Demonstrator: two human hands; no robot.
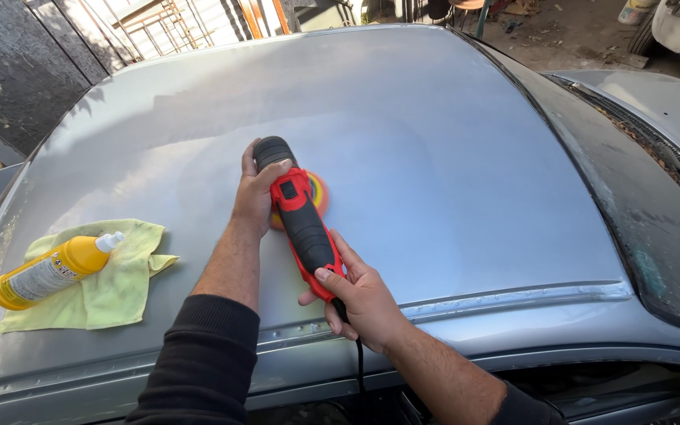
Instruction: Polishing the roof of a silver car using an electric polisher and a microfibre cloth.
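L hand (260, 191): I've got it wrapped over the polisher (301, 216) head.
R hand (361, 297): gripping rear handle, cord below.
Polisher: pad flat on car roof (434, 157), mid-panel.
Side: yellow bottle (53, 270) lying on yellow cloth (120, 291), well left.

Bottle (45, 271) on cloth (112, 291) left; roof (450, 157) rightward open

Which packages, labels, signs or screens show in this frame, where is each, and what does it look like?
Yellow bottle: lies on its side on a yellow-green cloth at the left of the grey car roof; white cap, pale printed label along its body.
Signs or screens: none visible.
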